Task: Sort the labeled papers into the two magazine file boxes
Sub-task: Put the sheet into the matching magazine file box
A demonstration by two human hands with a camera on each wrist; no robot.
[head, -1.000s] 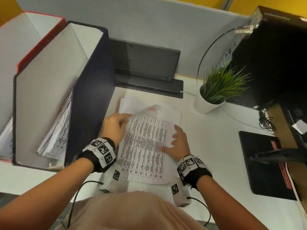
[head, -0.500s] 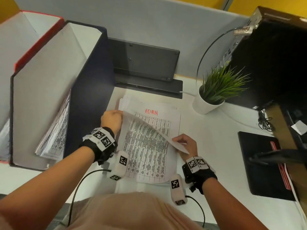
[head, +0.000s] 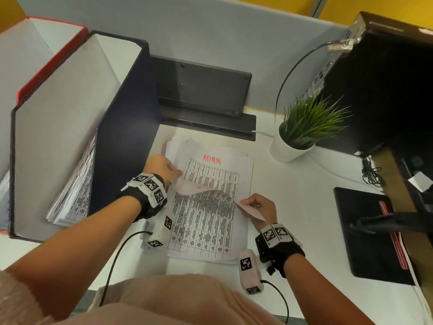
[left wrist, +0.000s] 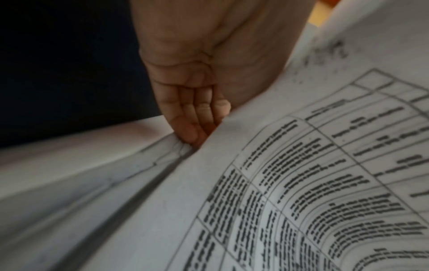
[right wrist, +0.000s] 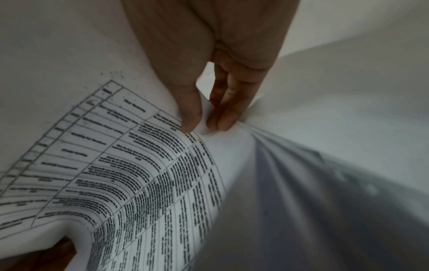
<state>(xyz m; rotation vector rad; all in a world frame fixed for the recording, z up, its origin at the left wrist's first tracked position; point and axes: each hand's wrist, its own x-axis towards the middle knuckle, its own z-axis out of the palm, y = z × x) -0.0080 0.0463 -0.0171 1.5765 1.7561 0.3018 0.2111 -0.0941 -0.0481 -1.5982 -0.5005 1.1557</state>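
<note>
Both hands are on the same sheet. The left hand [head: 164,168] pinches the top-left corner of the top sheet [head: 206,207], fingers curled round its edge, and the right hand [head: 260,206] pinches the right edge between thumb and fingers [right wrist: 224,117]. So the upper part of that sheet is peeled up and bowed over, with its lower part lying on the paper stack [head: 218,174] on the white surface [head: 304,195]. It's a printed table, and the sheet under it has "ADMIN" written in red at the top.

The 2 magazine file boxes stand to the left of the stack. The dark blue file box [head: 124,127] is the nearer one, just beside the left hand, and already has a bunch of printed sheets [head: 75,184] leaning inside. The red file box [head: 51,57] is on its far side.

Also around: a potted plant [head: 302,130] to the right, a black stand [head: 203,90] behind the stack, and a black pad [head: 365,231] at the right edge.
</note>
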